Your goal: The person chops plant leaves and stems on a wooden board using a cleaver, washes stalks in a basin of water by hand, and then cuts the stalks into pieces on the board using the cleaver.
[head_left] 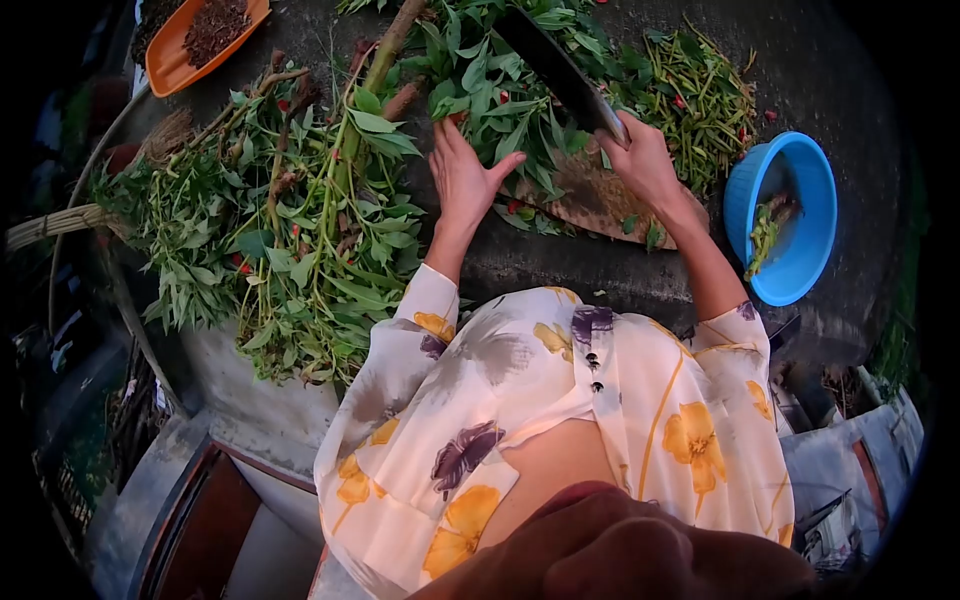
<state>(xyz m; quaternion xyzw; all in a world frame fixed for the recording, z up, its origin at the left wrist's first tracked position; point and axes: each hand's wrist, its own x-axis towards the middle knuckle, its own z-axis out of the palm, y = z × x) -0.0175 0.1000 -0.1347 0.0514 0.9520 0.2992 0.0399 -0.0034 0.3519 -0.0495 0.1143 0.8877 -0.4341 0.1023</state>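
My right hand is closed around the handle of a broad dark-bladed cleaver, its blade slanting up and to the left over green leaves. Below it lies a wooden chopping board, partly covered by leaves. My left hand is open, thumb spread away from the fingers. Its fingertips reach the edge of a heap of leafy stems and are partly hidden by the foliage. Right of the cleaver is a pile of cut green stems with a few red bits.
A blue basin at the right holds some cut greens. Thick leafy branches spread over the left side of the dark work surface. An orange scoop with dried brown pieces sits at the upper left.
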